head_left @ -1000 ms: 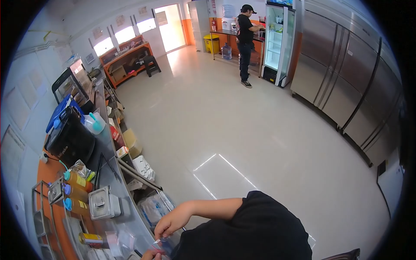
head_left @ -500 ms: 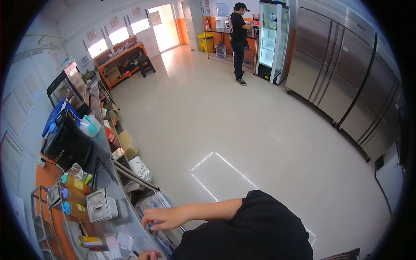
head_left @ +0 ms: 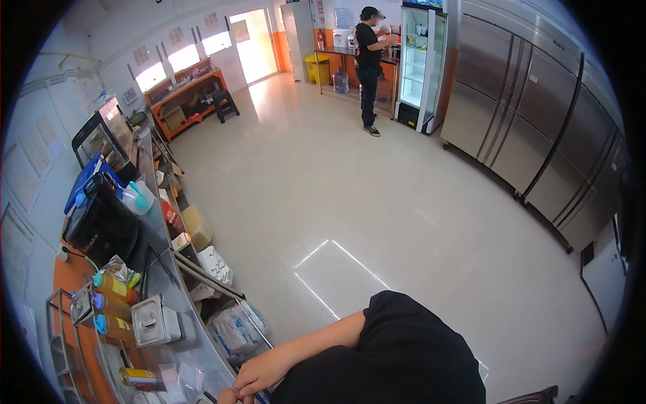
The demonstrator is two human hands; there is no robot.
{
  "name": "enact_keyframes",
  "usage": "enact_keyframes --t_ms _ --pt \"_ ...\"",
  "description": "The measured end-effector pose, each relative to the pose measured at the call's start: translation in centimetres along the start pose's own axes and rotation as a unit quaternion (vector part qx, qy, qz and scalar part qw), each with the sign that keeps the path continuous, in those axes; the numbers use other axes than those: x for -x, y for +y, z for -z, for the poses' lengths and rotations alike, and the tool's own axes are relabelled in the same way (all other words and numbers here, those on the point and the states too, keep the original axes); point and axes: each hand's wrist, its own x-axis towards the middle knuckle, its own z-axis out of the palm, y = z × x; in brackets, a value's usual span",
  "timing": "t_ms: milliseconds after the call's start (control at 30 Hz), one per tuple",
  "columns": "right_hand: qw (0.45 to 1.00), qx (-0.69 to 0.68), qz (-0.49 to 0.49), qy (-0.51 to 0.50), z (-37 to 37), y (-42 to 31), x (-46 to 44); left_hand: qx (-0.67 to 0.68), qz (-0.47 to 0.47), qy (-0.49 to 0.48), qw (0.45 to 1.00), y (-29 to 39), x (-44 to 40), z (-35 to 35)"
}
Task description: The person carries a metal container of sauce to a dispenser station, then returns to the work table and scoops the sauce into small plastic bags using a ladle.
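My right hand (head_left: pixel 259 373) reaches from a black sleeve to the counter's edge, its fingers pinched together against my left hand (head_left: pixel 229 396). Only part of my left hand shows at the bottom edge, with its fingers curled. Whatever lies between the two hands is too small or hidden to name. On the counter beside them lie clear plastic packets (head_left: pixel 182 381) and a yellow can (head_left: pixel 138 377) on its side. A lidded steel food pan (head_left: pixel 156 322) stands farther along. Below the counter's edge, a clear plastic bag (head_left: pixel 235 330) is visible.
Squeeze bottles (head_left: pixel 116 288), a black appliance (head_left: pixel 104 222) and a jug (head_left: pixel 139 197) line the steel counter. A person (head_left: pixel 369 67) in black stands at a far table near a glass-door fridge (head_left: pixel 418 67). Steel refrigerators (head_left: pixel 531 114) run along the right wall.
My right hand has moved down from above the plastic bag to meet my left hand, uncovering the bag. The far person has raised their hands.
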Motion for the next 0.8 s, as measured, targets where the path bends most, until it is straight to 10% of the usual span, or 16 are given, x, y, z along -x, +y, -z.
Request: enact_keyframes --t_ms 333,600,800 --pt "0.993 0.121 0.011 0.008 0.0 0.2 0.7 0.111 -0.009 -0.027 0.993 2.7 -0.1 0.3" --pt "0.951 0.287 -0.039 0.108 0.0 1.4 0.9 -0.089 -0.02 0.078 0.993 1.1 1.1 -0.2" --pt "0.973 0.2 -0.026 0.114 -0.2 1.3 0.5 -0.038 -0.024 0.087 0.995 -0.2 1.1 -1.0"
